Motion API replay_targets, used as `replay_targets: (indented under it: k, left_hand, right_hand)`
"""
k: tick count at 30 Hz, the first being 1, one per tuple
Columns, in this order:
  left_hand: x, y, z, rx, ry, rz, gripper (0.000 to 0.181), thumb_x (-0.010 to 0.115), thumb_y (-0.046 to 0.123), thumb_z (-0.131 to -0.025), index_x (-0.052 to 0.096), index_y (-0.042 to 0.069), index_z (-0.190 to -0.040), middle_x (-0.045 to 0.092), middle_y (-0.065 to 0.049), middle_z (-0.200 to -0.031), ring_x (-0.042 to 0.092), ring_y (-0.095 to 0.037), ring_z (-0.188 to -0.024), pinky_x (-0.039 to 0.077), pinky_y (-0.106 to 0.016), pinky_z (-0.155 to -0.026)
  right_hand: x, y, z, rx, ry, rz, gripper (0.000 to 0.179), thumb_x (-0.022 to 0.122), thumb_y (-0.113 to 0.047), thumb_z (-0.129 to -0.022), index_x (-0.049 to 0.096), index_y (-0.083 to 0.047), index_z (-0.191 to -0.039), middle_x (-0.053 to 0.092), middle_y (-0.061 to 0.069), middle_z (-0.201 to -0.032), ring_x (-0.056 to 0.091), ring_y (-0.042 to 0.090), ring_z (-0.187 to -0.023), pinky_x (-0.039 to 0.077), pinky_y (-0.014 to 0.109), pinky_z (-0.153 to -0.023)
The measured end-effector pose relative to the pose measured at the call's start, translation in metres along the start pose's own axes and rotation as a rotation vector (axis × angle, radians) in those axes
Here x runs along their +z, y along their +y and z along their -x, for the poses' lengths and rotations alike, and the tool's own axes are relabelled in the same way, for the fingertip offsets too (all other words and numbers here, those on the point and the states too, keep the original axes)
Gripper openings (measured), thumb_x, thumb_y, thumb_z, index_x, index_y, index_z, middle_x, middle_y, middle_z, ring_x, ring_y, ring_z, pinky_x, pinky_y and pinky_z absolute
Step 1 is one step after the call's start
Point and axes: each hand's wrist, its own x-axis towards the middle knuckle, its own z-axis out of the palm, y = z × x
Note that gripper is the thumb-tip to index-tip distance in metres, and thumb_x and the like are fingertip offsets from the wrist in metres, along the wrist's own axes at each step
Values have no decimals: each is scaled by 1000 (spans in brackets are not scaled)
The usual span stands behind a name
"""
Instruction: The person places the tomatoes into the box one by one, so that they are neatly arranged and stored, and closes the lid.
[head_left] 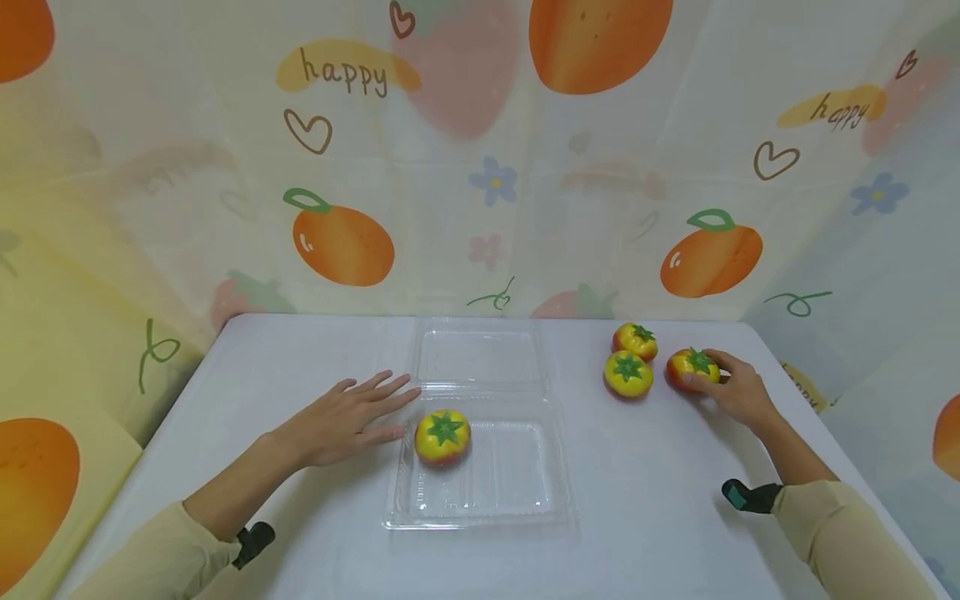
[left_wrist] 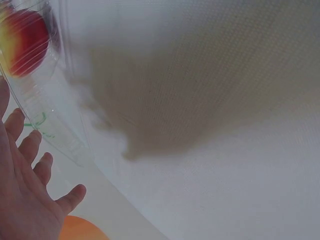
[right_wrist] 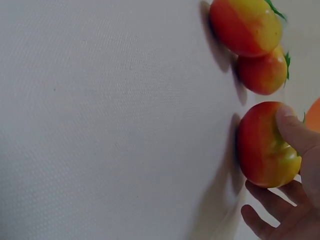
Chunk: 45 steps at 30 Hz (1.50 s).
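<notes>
My right hand (head_left: 742, 390) holds a yellow-and-red tomato (head_left: 686, 371) with a green leafy top, at the right of the table. In the right wrist view the thumb lies on one side of this tomato (right_wrist: 267, 145) and fingers show on the other. Two similar tomatoes, a front one (head_left: 628, 374) and a back one (head_left: 634, 341), sit close together just left of it. A clear plastic clamshell box (head_left: 555, 492) lies with its lid folded back, and one tomato (head_left: 442, 437) stands in its left part. My left hand (head_left: 341, 421), fingers spread, hovers by the box's left edge.
The box's clear lid (head_left: 480, 354) lies flat toward the back of the white table (head_left: 637, 517). A fabric backdrop (head_left: 585, 208) printed with fruit hangs behind and along both sides. Dark wrist straps (head_left: 753, 497) show at both sleeves.
</notes>
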Motion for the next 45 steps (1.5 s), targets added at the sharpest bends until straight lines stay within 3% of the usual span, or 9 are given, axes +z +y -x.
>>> replay_targets:
  k: [16,26,35,45]
  left_hand:
    - [-1,0,1,2,4,-3,61,44,55,-102,36,26,-156,33,-2,-160,27,-33,-148,30,-63,-109]
    - [0,0,0,13,8,-20,61,44,54,-102,36,27,-156,34,-3,-160,28,-34,-148,31,-64,-109]
    - [0,-1,0,17,7,-28,61,45,54,-102,36,27,-156,34,-3,-160,27,-33,-148,31,-63,-109]
    - [-1,-1,-1,9,-1,-11,62,45,56,-101,37,27,-155,34,-3,-160,27,-33,-148,30,-63,-110]
  right_hand:
    - [-2,-2,2,11,10,9,87,61,-50,-96,27,9,-150,31,37,-149,38,52,-127,40,61,-104]
    - [-8,-10,7,-35,-7,84,87,63,-52,-94,33,10,-147,39,36,-141,43,51,-120,46,60,-98]
    - [-20,-34,10,-73,28,137,84,65,-51,-93,36,9,-145,42,35,-135,47,51,-115,54,54,-88]
    - [-29,-70,15,-199,48,191,81,66,-51,-92,41,6,-144,49,31,-133,49,47,-114,57,51,-83]
